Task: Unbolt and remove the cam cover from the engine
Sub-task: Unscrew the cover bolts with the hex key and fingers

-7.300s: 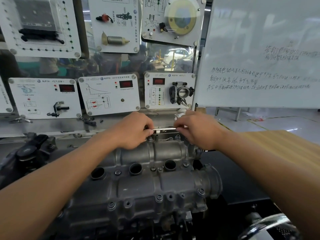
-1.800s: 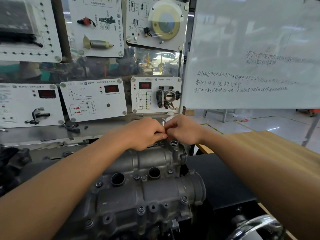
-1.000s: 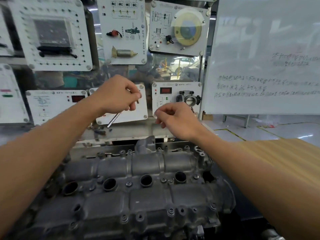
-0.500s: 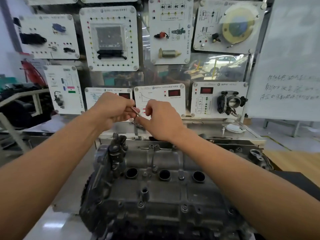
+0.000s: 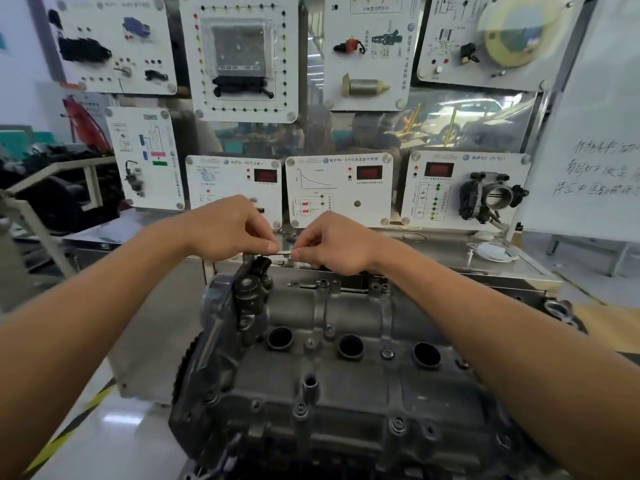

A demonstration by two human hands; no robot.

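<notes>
While thin metal key (image 5: 284, 251) hangs level just above cam cover's (image 5: 349, 386) far edge, unbolting step in hand. Left hand (image 5: 232, 230) and right hand (image 5: 336, 245) both closed, each pinching one end of key. Cam cover in place below hands, in front of steel desk (image 5: 450, 258). Near-edge bolts (image 5: 397, 425) look seated. Next, likely: tip key down into far-edge bolt head, seat square, then turn. Key tip hidden by fingers.

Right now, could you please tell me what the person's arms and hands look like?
The left arm and the right arm are bare as far up as the picture shows, no sleeve in view. The left hand and right hand wear no gloves; no watch, ring or bracelet shows.
</notes>
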